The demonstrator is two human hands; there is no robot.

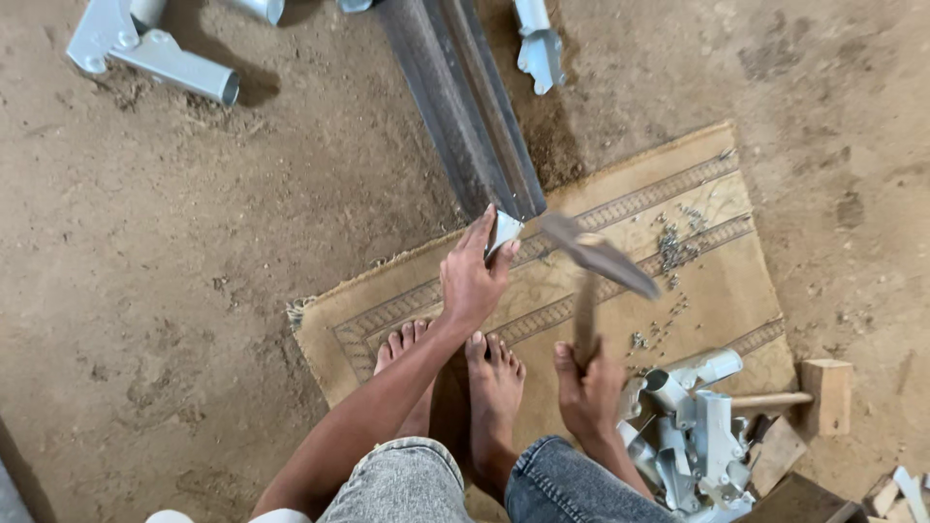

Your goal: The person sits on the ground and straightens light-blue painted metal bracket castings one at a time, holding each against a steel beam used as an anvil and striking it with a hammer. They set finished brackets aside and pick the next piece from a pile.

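My left hand (475,276) grips a small white metal piece (504,230) at the near end of a long grey metal profile (465,107) that runs away from me across the dirt floor. My right hand (586,387) is shut on the wooden handle of a hammer (596,257). The hammer's head is blurred and sits just right of the white piece. My two bare feet (460,373) rest on a tan patterned mat (717,291) below the hands.
A pile of white metal brackets (693,431) lies at my right, beside a wooden mallet (823,392). Small screws or rivets (673,247) are scattered on the mat. More white metal brackets (155,53) and another one (538,44) lie farther out on the dirt.
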